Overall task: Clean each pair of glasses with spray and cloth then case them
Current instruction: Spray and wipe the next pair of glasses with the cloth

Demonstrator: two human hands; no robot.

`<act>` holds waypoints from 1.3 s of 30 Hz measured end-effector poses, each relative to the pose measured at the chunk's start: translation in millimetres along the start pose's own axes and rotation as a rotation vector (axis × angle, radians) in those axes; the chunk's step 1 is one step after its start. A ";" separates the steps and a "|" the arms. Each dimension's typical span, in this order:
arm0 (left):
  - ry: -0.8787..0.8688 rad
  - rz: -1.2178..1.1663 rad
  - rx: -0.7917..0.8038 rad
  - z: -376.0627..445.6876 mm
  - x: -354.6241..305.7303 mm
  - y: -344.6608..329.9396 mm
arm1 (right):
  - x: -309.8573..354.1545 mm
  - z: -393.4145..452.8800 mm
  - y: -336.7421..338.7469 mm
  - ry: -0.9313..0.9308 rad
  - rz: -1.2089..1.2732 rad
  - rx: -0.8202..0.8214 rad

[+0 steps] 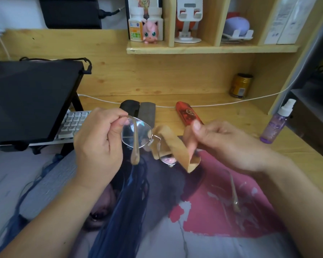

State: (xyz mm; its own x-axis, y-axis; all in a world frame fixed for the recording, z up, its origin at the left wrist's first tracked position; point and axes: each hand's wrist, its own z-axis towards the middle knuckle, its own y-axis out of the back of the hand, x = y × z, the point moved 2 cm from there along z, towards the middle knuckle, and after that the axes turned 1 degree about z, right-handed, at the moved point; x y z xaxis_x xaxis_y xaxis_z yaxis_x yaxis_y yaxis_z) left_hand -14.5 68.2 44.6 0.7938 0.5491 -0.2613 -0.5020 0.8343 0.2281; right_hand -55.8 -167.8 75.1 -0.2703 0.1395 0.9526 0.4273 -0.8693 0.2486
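Mid-frame, my left hand (99, 138) pinches the glasses (138, 135) at one rim corner while my right hand (220, 142) pinches the cloth (168, 144) apparently round the other lens; rubbing against that lone pinch could twist the thin bridge.

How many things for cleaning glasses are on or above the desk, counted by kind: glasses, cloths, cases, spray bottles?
Glasses: 1, the glasses, held by the left hand
Cloths: 1, the tan cloth, pinched by the right hand
Cases: 2, the black case and the red case
Spray bottles: 1, the purple spray bottle
Total: 5
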 end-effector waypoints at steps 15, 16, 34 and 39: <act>-0.136 0.013 0.034 1.1 -6.5 -2.1 | -15.6 4.2 -23.7 -0.409 -0.065 0.205; -0.131 0.010 0.030 1.4 -6.7 -2.0 | -15.8 3.5 -23.8 -0.424 -0.016 0.206; -0.089 -0.065 0.100 -3.3 -11.9 -7.2 | -15.0 6.2 -31.7 -0.241 0.062 0.023; -0.023 -0.093 0.114 -4.6 -13.3 -10.1 | -12.0 3.8 -28.8 -0.252 0.112 0.067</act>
State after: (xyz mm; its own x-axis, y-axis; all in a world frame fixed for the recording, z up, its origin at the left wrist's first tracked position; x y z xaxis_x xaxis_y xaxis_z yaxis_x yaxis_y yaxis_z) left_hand -21.5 52.7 41.5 0.8431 0.4676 -0.2654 -0.3848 0.8696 0.3095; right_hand -61.6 -142.6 57.2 0.0013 0.1654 0.9862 0.5008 -0.8537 0.1426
